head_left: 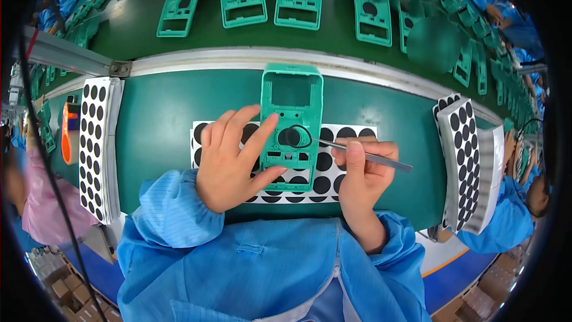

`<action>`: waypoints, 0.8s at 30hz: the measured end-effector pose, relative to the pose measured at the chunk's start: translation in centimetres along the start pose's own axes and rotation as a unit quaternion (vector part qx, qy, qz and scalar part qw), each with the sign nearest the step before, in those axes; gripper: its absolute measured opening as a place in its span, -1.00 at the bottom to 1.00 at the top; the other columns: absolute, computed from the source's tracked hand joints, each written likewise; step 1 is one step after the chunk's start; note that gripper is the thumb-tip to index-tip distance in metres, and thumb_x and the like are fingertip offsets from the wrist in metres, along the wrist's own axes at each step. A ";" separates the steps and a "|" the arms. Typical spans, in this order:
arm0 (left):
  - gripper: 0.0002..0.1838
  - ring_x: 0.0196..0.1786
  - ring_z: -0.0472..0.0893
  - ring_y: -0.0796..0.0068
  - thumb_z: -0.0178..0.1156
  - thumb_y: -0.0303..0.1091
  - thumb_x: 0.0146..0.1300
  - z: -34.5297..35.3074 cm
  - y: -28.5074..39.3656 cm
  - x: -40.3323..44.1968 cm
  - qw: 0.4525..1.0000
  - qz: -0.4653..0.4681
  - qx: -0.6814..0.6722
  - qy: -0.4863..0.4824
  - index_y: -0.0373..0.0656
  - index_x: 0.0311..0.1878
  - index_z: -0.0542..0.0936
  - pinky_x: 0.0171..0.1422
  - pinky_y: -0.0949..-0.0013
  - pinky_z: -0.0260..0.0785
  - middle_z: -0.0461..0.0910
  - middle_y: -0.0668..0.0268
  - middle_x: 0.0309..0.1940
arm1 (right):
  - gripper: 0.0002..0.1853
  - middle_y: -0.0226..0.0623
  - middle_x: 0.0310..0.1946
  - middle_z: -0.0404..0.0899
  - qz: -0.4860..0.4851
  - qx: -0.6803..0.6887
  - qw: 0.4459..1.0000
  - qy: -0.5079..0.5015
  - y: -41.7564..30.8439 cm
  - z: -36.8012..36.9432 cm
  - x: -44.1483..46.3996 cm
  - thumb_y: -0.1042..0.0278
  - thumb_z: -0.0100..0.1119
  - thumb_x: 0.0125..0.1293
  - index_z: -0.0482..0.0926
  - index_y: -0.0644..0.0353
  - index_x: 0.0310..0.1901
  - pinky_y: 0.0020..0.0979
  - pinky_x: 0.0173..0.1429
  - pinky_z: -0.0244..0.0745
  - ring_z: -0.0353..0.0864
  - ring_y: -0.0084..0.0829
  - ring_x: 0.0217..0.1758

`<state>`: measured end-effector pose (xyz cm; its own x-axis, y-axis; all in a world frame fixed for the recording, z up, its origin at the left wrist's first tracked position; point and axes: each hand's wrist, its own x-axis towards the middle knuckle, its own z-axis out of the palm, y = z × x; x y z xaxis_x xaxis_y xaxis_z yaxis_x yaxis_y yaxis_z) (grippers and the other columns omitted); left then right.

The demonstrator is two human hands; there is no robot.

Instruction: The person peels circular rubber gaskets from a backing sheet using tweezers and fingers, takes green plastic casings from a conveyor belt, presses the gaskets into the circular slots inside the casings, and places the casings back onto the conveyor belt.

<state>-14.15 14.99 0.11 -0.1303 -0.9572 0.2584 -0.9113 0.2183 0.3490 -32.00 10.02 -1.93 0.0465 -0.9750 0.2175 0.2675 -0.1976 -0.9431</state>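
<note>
A light green, rectangular plastic housing with cut-out windows (291, 120) lies face-on before the person, over a white sheet printed with rows of solid black discs (323, 183) that shows on both sides of the housing. The left hand (231, 164) is at the housing's left edge, its fingers spread wide; the index fingertip and thumb rest on the housing without closing around it. The right hand (366, 173), to the housing's right, is closed on slim, grey metal tweezers (388, 161), pinched between thumb and fingers. Their tip points into the housing, at the right side of a thin black ring (310, 137) near the housing's middle; whether the tips grip the ring is too small to tell. Well to the left of the housing stands a stack of white, black-dotted sheets (98, 149), with an orange-handled tool (67, 137) beyond it, and a similar stack (462, 158) stands well to its right. Beyond the housing's far end runs a pale metal rail (208, 62)
</note>
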 end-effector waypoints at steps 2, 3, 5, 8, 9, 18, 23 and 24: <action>-0.24 0.06 0.33 0.14 0.34 -0.11 -0.24 0.4 -0.5 -0.4 0.999 0.010 -0.027 -0.021 -0.21 0.09 0.34 0.06 0.20 0.03 0.31 0.13 0.05 | -0.82 -0.13 -0.41 0.47 -0.007 -0.008 1.000 -0.012 0.8 0.2 -0.5 0.64 0.00 0.17 0.21 0.25 -0.29 -0.61 -0.39 0.42 0.44 -0.57 -0.49; -0.28 0.12 0.30 0.21 0.36 -0.14 -0.26 0.8 -0.6 -0.5 0.999 0.008 -0.040 -0.030 -0.17 0.05 0.37 0.05 0.21 0.05 0.31 0.19 0.07 | -0.82 -0.14 -0.41 0.47 -0.001 -0.005 1.000 -0.013 1.0 0.3 -0.6 0.63 0.00 0.17 0.20 0.25 -0.28 -0.61 -0.38 0.42 0.43 -0.58 -0.49; -0.32 0.18 0.28 0.28 0.37 -0.18 -0.29 1.3 -0.8 -0.7 0.998 0.001 -0.055 -0.042 -0.13 0.01 0.40 0.04 0.22 0.08 0.31 0.25 0.09 | -0.83 -0.16 -0.43 0.46 0.011 -0.012 1.000 -0.018 1.3 0.4 -0.7 0.61 -0.01 0.19 0.20 0.25 -0.28 -0.62 -0.38 0.41 0.43 -0.59 -0.49; -0.36 0.24 0.24 0.20 0.38 -0.23 -0.26 1.5 -1.3 -1.0 0.994 -0.011 -0.096 -0.049 -0.19 -0.02 0.41 0.08 0.23 0.06 0.33 0.21 0.09 | -0.83 -0.15 -0.43 0.46 0.037 -0.017 0.999 -0.007 1.4 0.7 -0.6 0.58 -0.01 0.20 0.19 0.26 -0.29 -0.62 -0.37 0.41 0.43 -0.60 -0.49; -0.38 0.23 0.25 0.21 0.38 -0.26 -0.26 1.5 -1.4 -0.9 0.994 -0.009 -0.102 -0.042 -0.20 -0.04 0.41 0.07 0.24 0.07 0.34 0.21 0.08 | -0.83 -0.15 -0.42 0.45 0.038 -0.066 0.997 -0.023 1.6 0.5 -0.7 0.46 -0.04 0.24 0.16 0.24 -0.28 -0.50 -0.31 0.55 0.35 -0.65 -0.53; -0.44 0.18 0.33 0.32 0.36 -0.29 -0.28 1.9 -1.6 -1.1 0.995 -0.004 -0.097 -0.022 -0.13 -0.10 0.43 0.01 0.29 0.13 0.35 0.25 0.08 | -0.83 -0.13 -0.42 0.47 0.030 -0.014 0.999 -0.009 2.0 0.8 -0.7 0.59 -0.01 0.19 0.19 0.26 -0.28 -0.61 -0.35 0.44 0.44 -0.59 -0.49; -0.45 0.19 0.33 0.33 0.37 -0.29 -0.29 2.1 -1.7 -1.2 0.994 -0.007 -0.107 -0.009 -0.12 -0.13 0.44 0.03 0.29 0.11 0.36 0.26 0.07 | -0.82 -0.12 -0.41 0.47 0.028 -0.015 0.999 -0.018 2.1 0.8 -0.8 0.62 -0.01 0.18 0.19 0.27 -0.28 -0.65 -0.41 0.39 0.44 -0.60 -0.49; -0.45 0.19 0.33 0.33 0.37 -0.29 -0.29 2.1 -1.8 -1.2 0.994 -0.007 -0.108 -0.010 -0.12 -0.13 0.44 0.03 0.29 0.11 0.36 0.26 0.07 | -0.82 -0.12 -0.41 0.47 0.027 -0.010 0.999 -0.018 2.2 0.9 -0.8 0.63 -0.01 0.18 0.19 0.27 -0.28 -0.66 -0.43 0.37 0.44 -0.60 -0.49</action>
<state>-13.20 15.33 -2.66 -0.1278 -0.9635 0.2354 -0.8079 0.2388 0.5387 -30.60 10.46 -3.92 0.0955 -0.9798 0.1756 0.2440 -0.1479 -0.9584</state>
